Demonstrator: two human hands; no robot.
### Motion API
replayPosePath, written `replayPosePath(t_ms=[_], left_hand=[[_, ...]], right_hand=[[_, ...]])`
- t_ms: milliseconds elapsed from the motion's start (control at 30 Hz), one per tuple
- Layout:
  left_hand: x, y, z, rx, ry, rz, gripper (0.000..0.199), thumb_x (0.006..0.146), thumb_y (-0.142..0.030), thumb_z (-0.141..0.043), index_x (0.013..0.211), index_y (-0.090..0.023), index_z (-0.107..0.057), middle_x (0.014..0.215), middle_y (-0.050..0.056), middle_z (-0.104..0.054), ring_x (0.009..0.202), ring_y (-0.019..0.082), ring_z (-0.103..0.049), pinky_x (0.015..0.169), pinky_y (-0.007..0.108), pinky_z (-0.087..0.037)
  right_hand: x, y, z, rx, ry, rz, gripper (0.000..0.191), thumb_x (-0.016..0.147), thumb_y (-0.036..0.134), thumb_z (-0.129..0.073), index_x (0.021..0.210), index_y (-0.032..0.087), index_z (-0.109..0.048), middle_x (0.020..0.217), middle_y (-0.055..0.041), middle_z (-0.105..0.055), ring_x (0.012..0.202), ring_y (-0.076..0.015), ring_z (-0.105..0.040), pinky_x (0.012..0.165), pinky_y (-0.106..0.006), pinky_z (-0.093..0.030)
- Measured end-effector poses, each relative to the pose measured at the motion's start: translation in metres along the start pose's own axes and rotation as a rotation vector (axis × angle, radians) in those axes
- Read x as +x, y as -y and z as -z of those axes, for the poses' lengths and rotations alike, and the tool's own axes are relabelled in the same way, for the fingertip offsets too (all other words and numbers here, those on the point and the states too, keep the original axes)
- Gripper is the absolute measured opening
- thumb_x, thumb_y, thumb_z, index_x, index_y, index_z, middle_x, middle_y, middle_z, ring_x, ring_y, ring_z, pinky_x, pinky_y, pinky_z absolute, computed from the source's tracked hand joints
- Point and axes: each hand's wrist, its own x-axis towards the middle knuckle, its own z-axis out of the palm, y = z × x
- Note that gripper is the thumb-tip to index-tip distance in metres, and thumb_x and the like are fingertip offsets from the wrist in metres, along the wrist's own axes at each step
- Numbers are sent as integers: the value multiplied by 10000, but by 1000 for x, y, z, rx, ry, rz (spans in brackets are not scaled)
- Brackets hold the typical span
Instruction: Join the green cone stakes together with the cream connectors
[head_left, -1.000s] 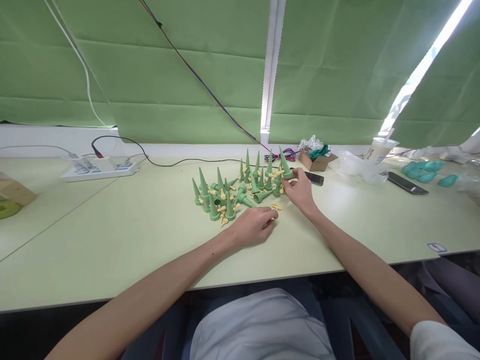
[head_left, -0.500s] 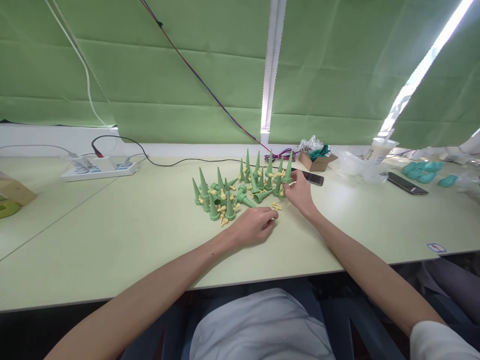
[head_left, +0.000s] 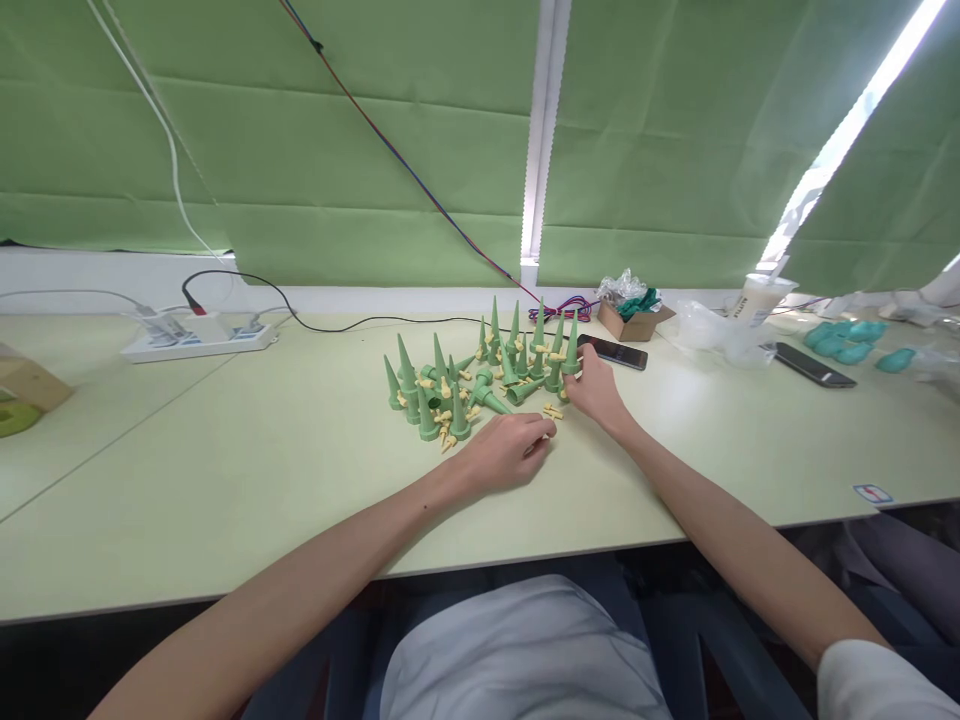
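Several green plastic cones with ribbed collars [head_left: 424,418] stand or lie in a cluster on the table, with small yellow plastic pieces [head_left: 448,440] scattered among them. At the cluster's right end, my right hand [head_left: 596,388] pinches the base of one upright green cone [head_left: 572,350]. Curled fingers of my left hand [head_left: 517,448] rest on the table in front of the cluster; whether anything is in them is hidden. Just beyond those fingertips lie a few loose yellow pieces [head_left: 553,411].
Behind my right hand are a phone [head_left: 615,352] and a small cardboard box [head_left: 634,326]. Farther right are a drink cup [head_left: 759,298], a second phone [head_left: 814,367] and several teal objects [head_left: 853,354]. A power strip [head_left: 199,342] lies at the back left.
My right hand has shifted slightly left and down with the green cone, setting it lower beside the other upright cones. My left hand has not visibly moved.
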Motion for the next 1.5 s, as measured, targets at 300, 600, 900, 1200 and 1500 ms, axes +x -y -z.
replayPosePath(t_ms=[300,600,900,1200,1500], left_hand=[[0,0,1,10,14,18,170,916,-149,-445,843,-185,-594,757,22,-591,626,141,-499,575,283,-323],[0,-1,1,7,3,13,168,918,-145,-448,825,-190,-580,736,15,-574,612,139,-494,570,286,-328],[0,-1,1,1,6,4,174,933,-164,-441,847,-190,-590,758,24,-593,633,146,-505,583,287,-334],[0,-1,1,2,11,4,173,935,-173,-440,850,-191,-590,752,19,-586,625,146,-484,579,290,-318],[0,0,1,10,9,1,164,925,-163,-440,858,-188,-588,762,15,-590,635,142,-489,582,286,-324]], right_hand=[[0,3,3,22,64,-20,205,715,189,-513,868,254,-393,804,-81,-657,738,-256,-591,636,-322,-445],[0,3,3,43,115,-90,248,740,220,-550,981,230,-493,887,-86,-715,786,-265,-654,656,-332,-473],[3,3,4,111,131,-140,195,748,202,-596,915,229,-500,847,-73,-705,699,-235,-652,602,-319,-489],[2,7,5,140,201,-201,217,777,209,-605,954,234,-482,787,-34,-689,650,-218,-649,601,-307,-482],[0,11,8,82,219,-197,257,797,228,-611,1014,217,-474,807,-20,-673,685,-200,-645,657,-294,-467]])
